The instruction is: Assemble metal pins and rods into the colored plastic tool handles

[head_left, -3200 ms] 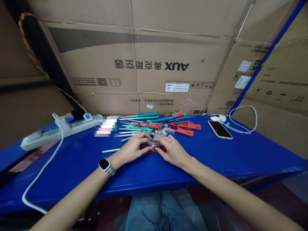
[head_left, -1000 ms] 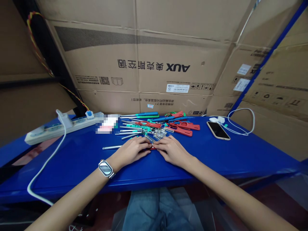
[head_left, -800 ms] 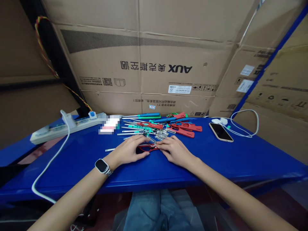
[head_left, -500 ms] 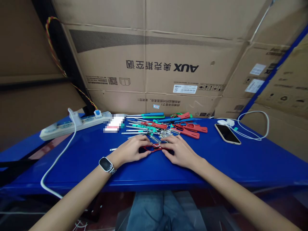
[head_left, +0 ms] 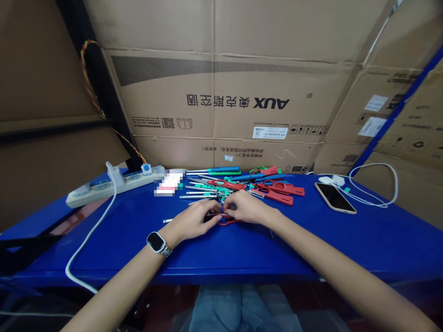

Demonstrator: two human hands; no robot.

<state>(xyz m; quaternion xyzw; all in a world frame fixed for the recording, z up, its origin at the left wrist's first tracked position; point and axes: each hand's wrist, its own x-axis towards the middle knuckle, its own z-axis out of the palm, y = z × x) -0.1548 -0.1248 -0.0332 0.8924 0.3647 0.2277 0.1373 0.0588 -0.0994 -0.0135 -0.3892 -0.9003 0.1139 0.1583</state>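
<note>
A red long-nosed lighter casing [head_left: 226, 223] lies at the near side of the pile, partly covered by my fingers. My left hand [head_left: 198, 219] is closed around its left part, and a metal tube [head_left: 167, 221] pokes out to the left of that hand. Over the casing's middle, my right hand [head_left: 246, 207] has thumb and fingertips pinched together; whatever sits between them is too small to make out. Just beyond both hands are loose metal tubes [head_left: 194, 197] with small teal parts, and several red lighter handles [head_left: 277, 197].
Blue and green lighters [head_left: 224, 169] lie at the back against a cardboard wall [head_left: 166, 97]. To the right are a phone [head_left: 335, 198] and a looped white cable [head_left: 391, 203]. A power strip [head_left: 100, 189] with a hanging white cord [head_left: 92, 226] stands at the left of the blue table [head_left: 311, 244].
My right hand has moved left over the casing, and its fingers have drawn into a pinch. The left hand stays on the casing. The whole view has shifted slightly.
</note>
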